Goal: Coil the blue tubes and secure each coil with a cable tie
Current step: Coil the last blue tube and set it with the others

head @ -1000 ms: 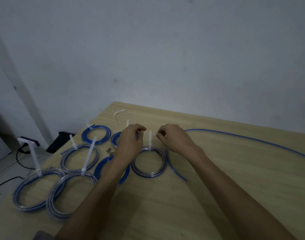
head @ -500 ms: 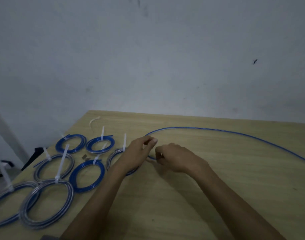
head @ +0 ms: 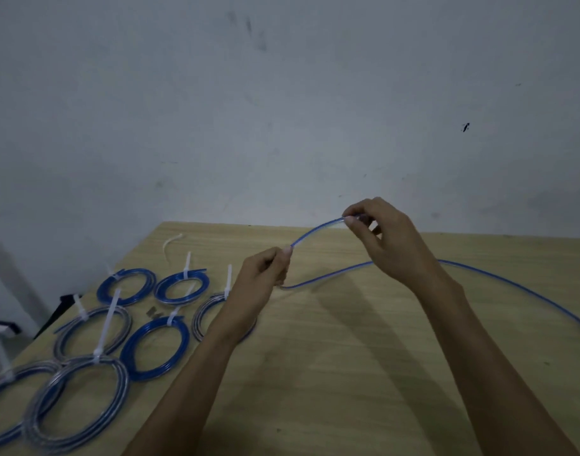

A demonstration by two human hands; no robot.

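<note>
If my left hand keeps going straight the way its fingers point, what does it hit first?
Probably the right hand. The left hand points up and right along the blue tube it pinches, and nothing else shows between them, though depth is unclear.

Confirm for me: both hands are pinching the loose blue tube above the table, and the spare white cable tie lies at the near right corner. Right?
Not quite. The head view shows the spare white cable tie at the far left corner of the table, beyond the tied coils. The rest holds: the left hand and right hand both pinch the loose blue tube.
</note>
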